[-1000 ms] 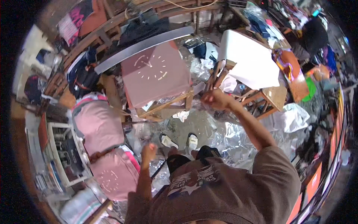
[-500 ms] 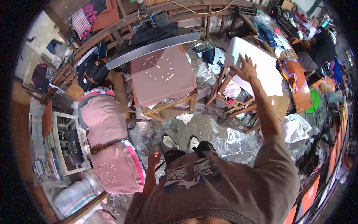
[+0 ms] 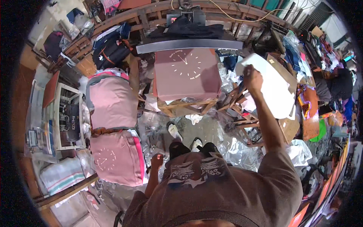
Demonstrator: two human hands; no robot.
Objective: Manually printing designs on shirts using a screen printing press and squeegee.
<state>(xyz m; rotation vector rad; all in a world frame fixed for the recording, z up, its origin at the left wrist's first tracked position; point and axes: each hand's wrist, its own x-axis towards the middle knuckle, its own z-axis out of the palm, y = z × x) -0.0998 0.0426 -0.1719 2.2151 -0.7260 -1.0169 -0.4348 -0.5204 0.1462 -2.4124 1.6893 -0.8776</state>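
Observation:
My right hand (image 3: 253,78) reaches forward over a stack of white sheets (image 3: 278,94) on a wooden stand to the right. Its fingers are closed at the left edge of the top sheet, which curls up a little beside them. Low by my left side is my left hand (image 3: 157,160), its fingers curled in; whatever it may hold is hidden. Ahead lies a mauve cloth piece (image 3: 187,75) with a white clock-like print, flat on a wooden stand. A long grey bar (image 3: 189,46) crosses just behind it.
Two piles of mauve cloth stand at left, a plain pile (image 3: 113,104) and a printed pile (image 3: 117,159). Beside them is a white-framed machine (image 3: 70,115). Clear plastic (image 3: 242,145) litters the floor. A person in dark clothes (image 3: 338,85) is at far right.
My right hand has gone from spread fingers on the white sheets to a closed grip at their edge, where the top sheet now curls. The view has turned rightward.

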